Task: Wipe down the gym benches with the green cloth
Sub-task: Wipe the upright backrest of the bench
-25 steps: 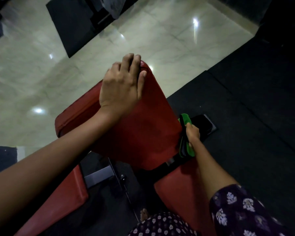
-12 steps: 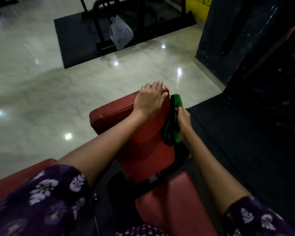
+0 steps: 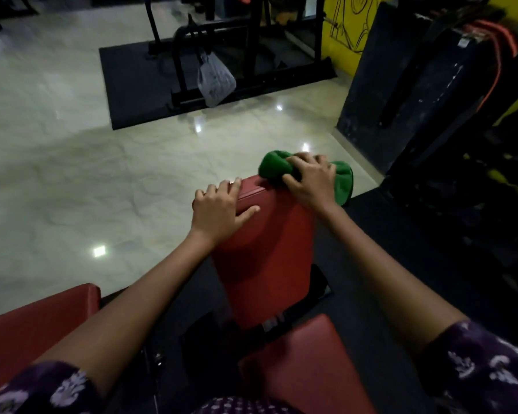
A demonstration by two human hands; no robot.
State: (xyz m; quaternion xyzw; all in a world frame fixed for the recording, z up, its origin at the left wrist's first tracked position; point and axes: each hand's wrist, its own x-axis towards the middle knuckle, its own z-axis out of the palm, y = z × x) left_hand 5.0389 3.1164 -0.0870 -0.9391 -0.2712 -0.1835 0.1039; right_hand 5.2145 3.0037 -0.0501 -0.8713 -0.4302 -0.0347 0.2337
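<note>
Item: red backrest pad (image 3: 263,258) of a gym bench, raised at an incline — the landmark for all that follows.

Right hand (image 3: 311,183): at the pad's top edge, toward its right corner. Grip — fingers curled over and bunching the green cloth (image 3: 343,183), which is pressed against that edge; part of the cloth bulges to the left of the knuckles, part hangs over the pad's right side.

Left hand (image 3: 219,209): at the pad's top left corner, fingers fairly straight and laid over the edge, thumb spread onto the front face. It holds nothing; it looks to be steadying the pad.

Red seat pad (image 3: 305,366): below the backrest, nearest the camera, not touched by either hand.

Second red bench pad (image 3: 36,321): left of and below the backrest, apart from it, untouched.

Surroundings: pale marble floor (image 3: 72,174) beyond and to the left of the backrest; a black rack on a dark mat (image 3: 132,85) further off, with a plastic bag (image 3: 216,82) hanging on it; dark equipment to the right.

Progress, as a judgement: the wipe is at the top edge of this backrest. Whether the pad's front face is already cleaned cannot be told — no wet streak or dust line shows in this dim light. The seat pad and the second bench look to be still ahead, so the task appears to be in its middle, not near its end.
</note>
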